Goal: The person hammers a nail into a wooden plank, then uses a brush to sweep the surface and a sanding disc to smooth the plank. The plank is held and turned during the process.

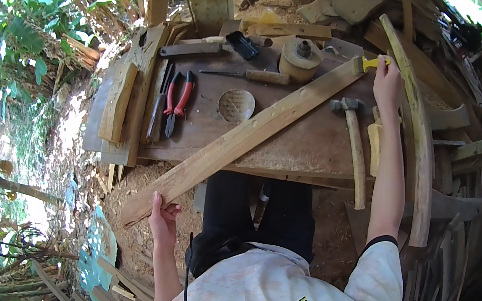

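Note:
A long, flat wooden board [265,119] lies slantwise across the brown worktable [307,152], its near end jutting past the front edge. That near end is gripped by my left hand [163,220], thumb on top and fingers curled at the side. At the far right end, my right hand [387,86] pinches a small yellow-handled tool [371,63]. The tool's pale head meets the board's end; I cannot make out its exact kind. Close to my right forearm lie a hammer [353,134] with a wooden handle and a short pale wooden piece [374,148].
Left of the board are red-handled pliers [178,102], a round disc [236,106], a wooden-handled file [260,76] and a black object [242,45]. A round block-like container [300,60] stands behind. A long curved pole [418,123] lies on the right, near piled scrap wood [454,250].

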The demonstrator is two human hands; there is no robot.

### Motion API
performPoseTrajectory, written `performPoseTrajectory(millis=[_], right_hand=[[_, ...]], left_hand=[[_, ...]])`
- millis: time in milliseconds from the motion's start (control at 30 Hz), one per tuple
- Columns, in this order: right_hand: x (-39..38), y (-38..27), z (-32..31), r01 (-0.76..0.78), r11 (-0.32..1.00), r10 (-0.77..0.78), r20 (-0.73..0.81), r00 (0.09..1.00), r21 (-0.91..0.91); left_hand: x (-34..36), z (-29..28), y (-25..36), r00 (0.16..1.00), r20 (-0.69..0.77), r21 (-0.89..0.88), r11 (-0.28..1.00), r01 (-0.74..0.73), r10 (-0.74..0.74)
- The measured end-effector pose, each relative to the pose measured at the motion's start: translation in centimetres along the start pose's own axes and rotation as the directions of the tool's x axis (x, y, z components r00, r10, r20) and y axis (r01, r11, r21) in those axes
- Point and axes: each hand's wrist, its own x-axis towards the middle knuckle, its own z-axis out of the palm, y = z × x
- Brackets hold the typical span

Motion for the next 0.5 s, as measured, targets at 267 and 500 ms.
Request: performPoseTrajectory(millis=[267, 500], right_hand=[[3.9, 1.1, 1.2, -0.032, 0.994, 0.019, -0.120, 0.993, -0.108], [8.9, 10.1, -0.2, -0.067, 0.963, 0.021, -0.172, 0.985, -0.261]], left_hand=[[0.0, -0.8, 0.0, 1.000, -0.012, 0.007, 1.000, -0.027, 0.027], [0.8, 0.2, -1.0, 1.000, -0.019, 0.032, 0.999, 0.017, -0.017]])
